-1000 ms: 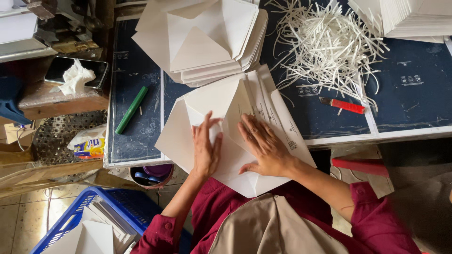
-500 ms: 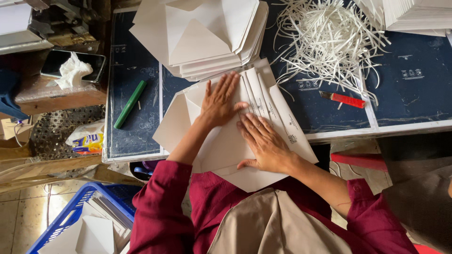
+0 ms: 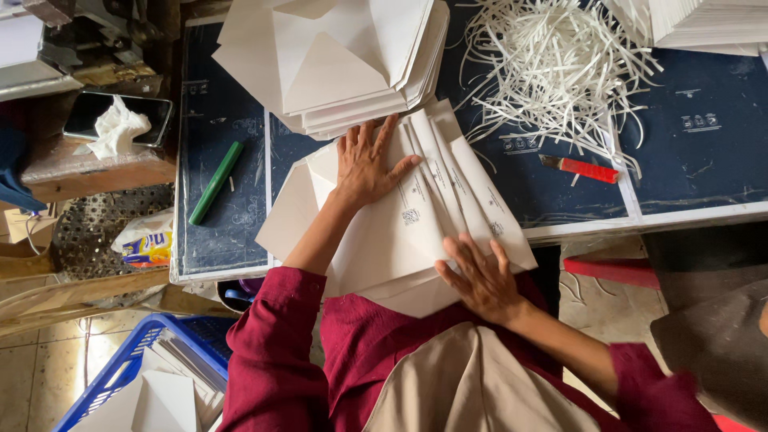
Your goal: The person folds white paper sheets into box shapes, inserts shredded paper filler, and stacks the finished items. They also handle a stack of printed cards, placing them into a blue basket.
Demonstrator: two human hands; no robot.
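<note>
A fanned stack of white unfolded envelope sheets (image 3: 404, 232) lies on the dark blue cutting mat (image 3: 224, 216) at the table's near edge. My left hand (image 3: 366, 164) lies flat on the far part of that stack, fingers spread, touching the pile behind it. My right hand (image 3: 480, 276) presses flat on the stack's near right corner, fingers apart. Neither hand grips anything. A second pile of white envelope sheets (image 3: 344, 56) sits just beyond the left hand.
A heap of white paper strips (image 3: 552, 68) and a red utility knife (image 3: 580, 168) lie to the right. A green marker (image 3: 214, 182) lies on the left of the mat. A blue crate (image 3: 152, 376) with paper stands at lower left. More stacked paper (image 3: 704, 20) is top right.
My left hand slid away from me across the sheets to the stack's far edge. My right hand moved nearer to me, to the near right corner. The sheets are fanned wider.
</note>
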